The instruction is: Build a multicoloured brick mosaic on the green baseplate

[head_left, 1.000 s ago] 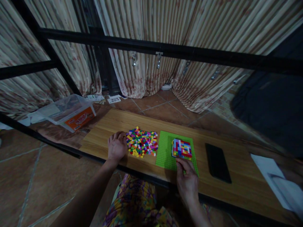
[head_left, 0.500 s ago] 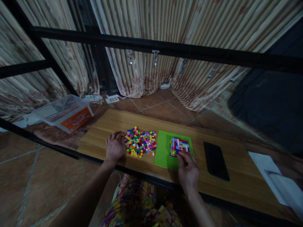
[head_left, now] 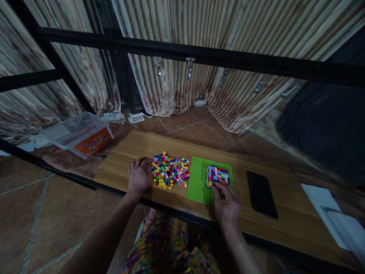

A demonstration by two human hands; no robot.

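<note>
A pile of small multicoloured toy bricks [head_left: 171, 171] lies loose on the wooden table. At its left edge rests my left hand [head_left: 140, 176], fingers loosely bent over the tabletop and apart, holding nothing I can see. Right of the pile is a green studded baseplate [head_left: 196, 179]. On it stands a low rectangular build of coloured bricks [head_left: 218, 176]. My right hand [head_left: 227, 201] is at the near side of this build, thumb and forefinger pinched together against its near edge. What is between those fingertips is too small and hidden to make out.
A black phone [head_left: 261, 194] lies on the table [head_left: 293, 217] right of the baseplate. White papers [head_left: 322, 209] are at the right end. Beyond the left end sits a clear plastic bin [head_left: 76, 133] with an orange label. A black metal bar [head_left: 182, 49] crosses ahead, before striped curtains.
The view has shifted very slightly. Both hands keep nearly the same places, the right still pinching at the build's near edge.
</note>
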